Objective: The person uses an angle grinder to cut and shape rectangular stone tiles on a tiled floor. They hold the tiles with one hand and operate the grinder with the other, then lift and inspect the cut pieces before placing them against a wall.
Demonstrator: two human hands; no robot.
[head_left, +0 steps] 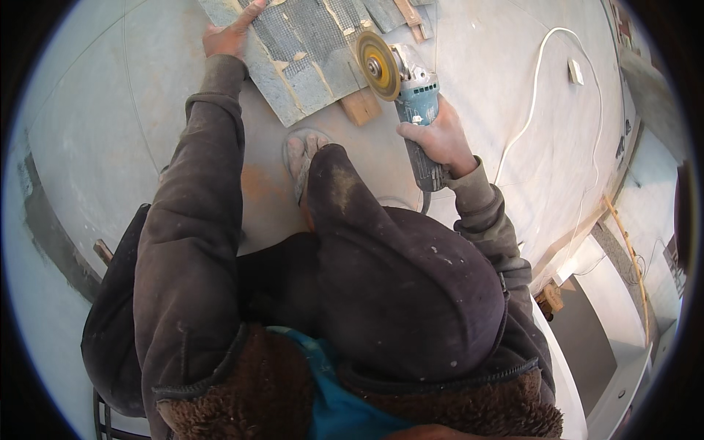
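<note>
My right hand [441,139] is wrapped round the teal and black body of an angle grinder [419,103]. The grinder stands upright in my grip with its worn yellowish disc [378,66] at the top, beside the right edge of a grey stone slab [282,88]. Mesh and strips of pale dried adhesive cover the slab's upturned face. At its far left edge my left hand [229,35] grips the slab, partly cut off by the picture's top. A wooden block [361,106] sticks out from under the slab's near right side.
My sandalled foot [304,154] is on the dusty floor [198,147] close to the slab. Wood pieces [414,18] lie beyond the disc. A white cable [539,66] curves across the floor at right, near a small white block [576,72]. The grinder's cord [426,202] runs down behind my knee.
</note>
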